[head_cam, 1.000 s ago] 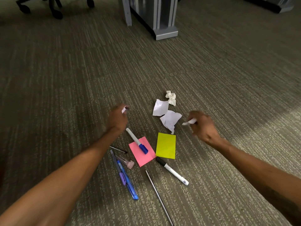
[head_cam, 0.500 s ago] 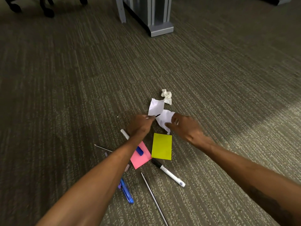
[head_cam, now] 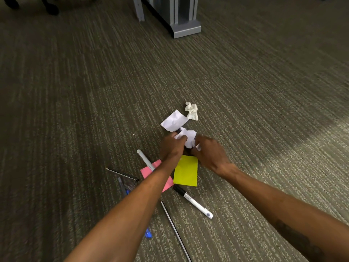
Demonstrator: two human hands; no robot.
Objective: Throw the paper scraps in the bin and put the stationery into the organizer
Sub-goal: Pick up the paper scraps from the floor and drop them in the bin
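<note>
Nearest the camera, a thin dark stick (head_cam: 175,229) lies on the carpet (head_cam: 75,110) and runs off toward the bottom edge. Left of it, a blue pen (head_cam: 148,233) shows only its tip from under the left forearm (head_cam: 132,214). A black-capped marker (head_cam: 192,202) lies just right of the stick, with its cap toward the yellow note (head_cam: 186,172).

The yellow note lies flat beside a pink note (head_cam: 151,170), which the forearm partly covers. A second marker (head_cam: 145,159) crosses the pink note's far corner, its near end hidden under the arm. A pencil (head_cam: 120,173) lies left of the pink note. Other pens beside it are blurred and partly hidden.

Beyond the notes, both hands meet on a crumpled scrap (head_cam: 188,138). The left hand (head_cam: 171,146) has its fingers curled round the scrap's left side. The right hand (head_cam: 209,154) grips the right side with curled fingers. Whether the scrap is off the carpet cannot be told.

A flat scrap (head_cam: 173,121) lies just past it; contact between the two is unclear. A wad (head_cam: 192,110) sits on the carpet at the flat scrap's far right corner.

Farthest away are a grey base (head_cam: 186,28) and, at top left, chair wheels (head_cam: 50,8).
</note>
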